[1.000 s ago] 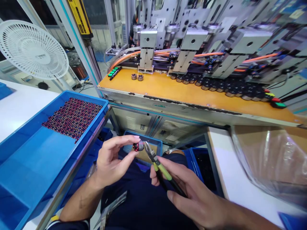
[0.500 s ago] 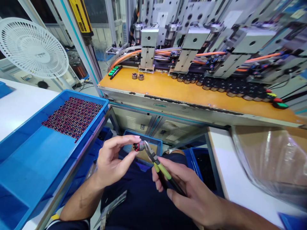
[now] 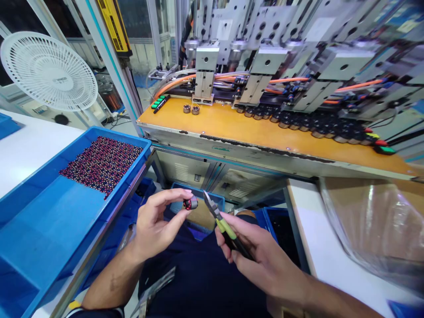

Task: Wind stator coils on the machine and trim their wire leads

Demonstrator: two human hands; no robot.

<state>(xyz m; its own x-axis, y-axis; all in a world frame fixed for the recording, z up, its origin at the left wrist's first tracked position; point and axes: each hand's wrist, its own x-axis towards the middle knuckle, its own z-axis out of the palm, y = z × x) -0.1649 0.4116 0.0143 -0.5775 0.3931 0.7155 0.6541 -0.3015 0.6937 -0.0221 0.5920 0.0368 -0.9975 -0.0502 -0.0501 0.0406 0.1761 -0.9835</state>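
Between thumb and forefinger, my left hand [image 3: 159, 225] pinches a small round motor stator [image 3: 191, 203] with a grey metal ring and reddish copper windings. My right hand [image 3: 255, 251] is closed around a pair of diagonal cutters [image 3: 222, 221] with green and black handles. The cutters' jaws point up and left, a short gap to the right of the stator, and look closed. Below both hands is a blue bin [image 3: 217, 197] with a brownish bottom, partly hidden by the hands.
On the left, a blue tray [image 3: 36, 234] holds many small wound parts [image 3: 102, 163]. A machine with an orange worktop [image 3: 225, 121] stands ahead, bearing two stators [image 3: 191, 109] and a row of dark cylindrical parts [image 3: 298, 123]. A plastic-wrapped carton [image 3: 371, 221] lies right; a white fan [image 3: 49, 73] stands left.
The cutters have drawn back to the right, from touching the stator's edge to a gap away from it. The stator has turned slightly in my left fingers.
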